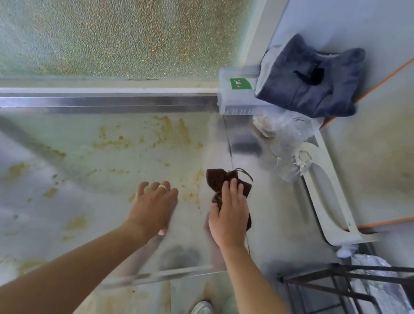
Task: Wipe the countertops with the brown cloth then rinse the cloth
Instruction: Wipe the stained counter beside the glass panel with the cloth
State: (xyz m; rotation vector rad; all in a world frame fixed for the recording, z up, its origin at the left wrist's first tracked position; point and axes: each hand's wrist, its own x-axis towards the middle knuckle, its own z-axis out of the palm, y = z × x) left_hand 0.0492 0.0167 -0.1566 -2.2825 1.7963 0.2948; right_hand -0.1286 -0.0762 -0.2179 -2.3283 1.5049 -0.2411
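Because the brown cloth [219,183] is soft and light, I judge it will crumple and slide rather than hold any shape, so a flat palm pressing down on its middle seems the best hold for wiping, and a loose bunch in the fist for carrying it off to rinse. My right hand [230,213] lies on top of it now, fingers straight and close together, pressing rather than gripping; the thumb sits at the cloth's near edge. My left hand [155,204] is just beside the cloth on the side away from the glasses [291,146], fingers relaxed and slightly spread, holding nothing; I cannot tell whether it touches the countertop [31,182].

To look at, the cloth is dark brown, small and bunched, with a thin loop of cord sticking out at its far end and another thread trailing back past my wrist. It sits on the steel countertop, near the glasses but apart from them. Yellowish smears and spots [171,131] spread beyond the cloth and well out past my left hand, so by my reckoning most of the wiping is not yet done. If wet, the cloth may drag, and the cord could snag.
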